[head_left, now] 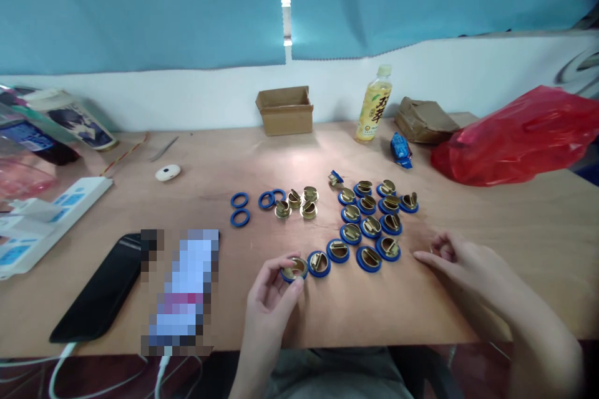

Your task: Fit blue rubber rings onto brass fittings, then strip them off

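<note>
My left hand (pixel 274 293) is closed, thumb and fingers gripping the edge of a round brass-coloured fitting (pixel 294 269) with a blue ring around its base. The fitting is low at the table, at the left end of a row of similar fittings. Just right of it is another ringed fitting (pixel 319 263). Several more blue-ringed fittings (pixel 370 226) stand grouped toward the right, most with a raised bar on top. My right hand (pixel 447 259) rests right of this group, fingers curled and thumb stretched out. Whether anything is inside its fingers is hidden.
Several brass fittings without rings (pixel 309 209) and loose blue rings (pixel 240 218) lie left of the group. One fitting (pixel 335 178) is tipped over. Two phones (pixel 100 287) and a power strip (pixel 56 224) are left; a cardboard box (pixel 287 118), bottle (pixel 374 106) and red bag (pixel 519 140) stand behind.
</note>
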Motion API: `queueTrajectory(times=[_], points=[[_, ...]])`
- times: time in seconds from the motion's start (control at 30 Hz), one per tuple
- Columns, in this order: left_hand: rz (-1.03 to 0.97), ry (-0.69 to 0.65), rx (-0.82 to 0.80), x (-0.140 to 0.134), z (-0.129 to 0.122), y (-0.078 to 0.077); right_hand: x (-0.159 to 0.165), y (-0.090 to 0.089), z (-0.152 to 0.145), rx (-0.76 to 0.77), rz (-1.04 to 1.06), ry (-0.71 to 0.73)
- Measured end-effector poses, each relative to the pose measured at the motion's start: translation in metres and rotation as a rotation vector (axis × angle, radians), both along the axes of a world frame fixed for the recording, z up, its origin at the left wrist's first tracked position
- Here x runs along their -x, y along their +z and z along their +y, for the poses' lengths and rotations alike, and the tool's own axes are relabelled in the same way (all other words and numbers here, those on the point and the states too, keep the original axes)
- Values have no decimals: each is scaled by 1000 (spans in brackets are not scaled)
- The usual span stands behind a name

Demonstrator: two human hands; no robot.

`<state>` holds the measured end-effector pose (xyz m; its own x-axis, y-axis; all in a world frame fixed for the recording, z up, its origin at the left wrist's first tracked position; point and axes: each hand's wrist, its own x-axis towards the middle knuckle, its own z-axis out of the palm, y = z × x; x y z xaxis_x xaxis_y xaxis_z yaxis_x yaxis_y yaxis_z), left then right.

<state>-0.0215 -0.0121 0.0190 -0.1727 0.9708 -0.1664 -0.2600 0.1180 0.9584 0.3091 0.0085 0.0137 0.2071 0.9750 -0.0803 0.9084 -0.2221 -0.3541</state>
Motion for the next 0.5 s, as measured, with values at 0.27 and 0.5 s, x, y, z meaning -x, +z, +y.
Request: queueTrajectory(times=[0.27, 0.5], points=[[14, 17, -5, -4, -1, 2, 1, 0, 1, -13, 25, 13], [8, -17, -6, 1, 1, -1, 3, 2, 2, -13, 59, 33]])
